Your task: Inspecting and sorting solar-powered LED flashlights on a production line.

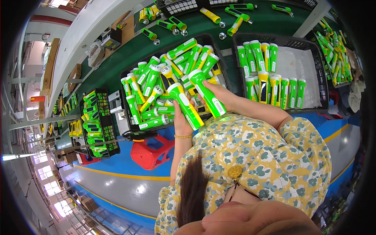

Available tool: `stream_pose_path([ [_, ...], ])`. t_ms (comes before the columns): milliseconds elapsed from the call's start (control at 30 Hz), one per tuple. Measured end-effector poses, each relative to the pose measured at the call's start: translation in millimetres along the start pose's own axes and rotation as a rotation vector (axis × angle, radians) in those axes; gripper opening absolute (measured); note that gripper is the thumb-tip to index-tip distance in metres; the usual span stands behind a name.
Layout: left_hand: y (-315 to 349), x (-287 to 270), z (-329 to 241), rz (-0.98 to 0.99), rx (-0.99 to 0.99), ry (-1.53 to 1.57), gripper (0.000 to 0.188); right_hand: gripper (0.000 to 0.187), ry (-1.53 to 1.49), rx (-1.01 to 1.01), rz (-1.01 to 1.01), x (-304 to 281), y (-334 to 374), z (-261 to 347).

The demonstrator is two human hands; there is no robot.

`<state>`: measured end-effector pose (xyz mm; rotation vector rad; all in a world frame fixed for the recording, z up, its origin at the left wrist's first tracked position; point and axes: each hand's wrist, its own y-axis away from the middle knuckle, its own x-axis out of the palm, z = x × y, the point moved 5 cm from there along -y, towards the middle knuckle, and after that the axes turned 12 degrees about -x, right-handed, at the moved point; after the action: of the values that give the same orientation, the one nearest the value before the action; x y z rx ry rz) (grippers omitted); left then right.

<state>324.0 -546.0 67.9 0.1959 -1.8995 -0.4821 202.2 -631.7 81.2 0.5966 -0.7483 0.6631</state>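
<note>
My left hand (182,123) is closed around a green-and-yellow flashlight (185,106) with a white head, tilted with its head up and to the left. My right hand (220,92) grips a second green flashlight (208,97), held beside the first at a similar slant. Both are above the near edge of a black crate (135,64) piled with green, yellow and white flashlights lying in many directions. To its right stands another black crate (323,88), where flashlights (274,90) stand upright in two rows on a white liner (291,58).
Loose flashlights (211,15) and shiny round reflectors (223,36) lie along the far green bench. At left, a black crate (113,135) holds more flashlights; a red stool (150,152) stands on the blue floor. A further filled crate (333,58) is at far right.
</note>
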Motion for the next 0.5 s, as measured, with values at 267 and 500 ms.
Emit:
stream_pose_path([
  [267,2.7,12.2,4.0,-0.056,0.052,-0.225,0.052,0.038,0.139,-0.05,0.028,-2.0,8.1,2.7],
  [500,4.4,22.0,3.5,0.113,0.069,-0.077,0.053,0.037,0.014,-0.056,0.209,17.5,16.2,10.1],
])
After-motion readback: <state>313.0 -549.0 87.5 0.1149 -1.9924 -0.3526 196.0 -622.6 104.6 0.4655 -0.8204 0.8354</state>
